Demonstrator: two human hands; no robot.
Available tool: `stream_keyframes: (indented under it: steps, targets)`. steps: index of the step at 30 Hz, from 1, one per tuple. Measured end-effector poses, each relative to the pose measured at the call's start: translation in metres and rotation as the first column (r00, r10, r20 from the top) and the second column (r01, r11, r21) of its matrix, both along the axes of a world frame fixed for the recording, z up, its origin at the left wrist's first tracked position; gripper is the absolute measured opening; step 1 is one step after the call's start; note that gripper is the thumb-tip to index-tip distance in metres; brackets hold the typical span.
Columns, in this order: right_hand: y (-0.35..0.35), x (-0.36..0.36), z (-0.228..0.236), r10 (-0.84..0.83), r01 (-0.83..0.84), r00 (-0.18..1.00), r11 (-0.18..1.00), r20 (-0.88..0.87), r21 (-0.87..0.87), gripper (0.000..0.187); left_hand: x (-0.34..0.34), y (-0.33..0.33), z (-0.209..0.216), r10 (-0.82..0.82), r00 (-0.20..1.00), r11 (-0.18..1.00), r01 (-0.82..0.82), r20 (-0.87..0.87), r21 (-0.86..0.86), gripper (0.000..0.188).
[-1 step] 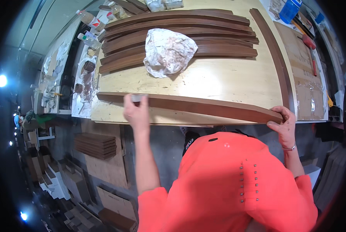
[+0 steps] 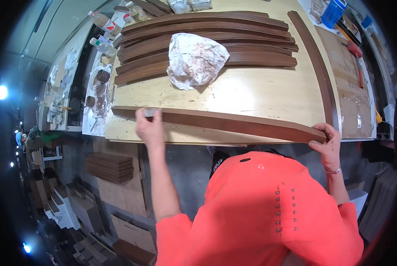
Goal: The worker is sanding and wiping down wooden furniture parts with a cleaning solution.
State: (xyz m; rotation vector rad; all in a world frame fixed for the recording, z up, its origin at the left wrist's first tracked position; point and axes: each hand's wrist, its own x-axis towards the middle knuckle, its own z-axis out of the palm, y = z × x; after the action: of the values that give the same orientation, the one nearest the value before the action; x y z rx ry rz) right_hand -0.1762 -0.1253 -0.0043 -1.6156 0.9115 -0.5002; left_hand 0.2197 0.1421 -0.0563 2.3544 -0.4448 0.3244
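Note:
A long brown wooden strip (image 2: 234,122) stands on its narrow edge along the near side of the table. My right hand (image 2: 328,141) grips its right end, thumb on the near face and fingers over the top. Toward the strip's left end, my left hand (image 2: 149,127) pinches a small pale grey pad (image 2: 149,112) against the top edge. The pad's underside is hidden. Beyond the strip, a crumpled white cloth with reddish-brown stains (image 2: 196,62) lies partly over several similar brown strips (image 2: 251,58).
Another brown strip (image 2: 316,66) lies along the table's right side, beside a cardboard sheet (image 2: 356,102) with a red-headed mallet (image 2: 354,49). Plastic bottles (image 2: 103,46) and a blue bottle (image 2: 333,13) stand around the back corners. Stacked brown boards (image 2: 110,167) sit below left.
My left hand has slid a little to the left along the strip with the pale pad. My right hand keeps its grip on the strip's right end.

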Motion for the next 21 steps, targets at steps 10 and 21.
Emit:
stream_keyframes:
  steps: [10, 21]
  targets:
    - [0.027, -0.010, 0.015, -0.129, 0.123, 0.970, 0.991, -0.204, -0.043, 0.045, 0.201, 0.118, -0.044, 0.262, 0.964, 0.952, -0.267, 0.051, 0.148, 0.042]
    - [0.039, -0.009, 0.015, -0.120, 0.090, 0.968, 0.986, -0.219, -0.143, 0.045, 0.259, 0.163, -0.048, 0.383, 0.923, 0.908, -0.385, 0.046, 0.162, 0.039]
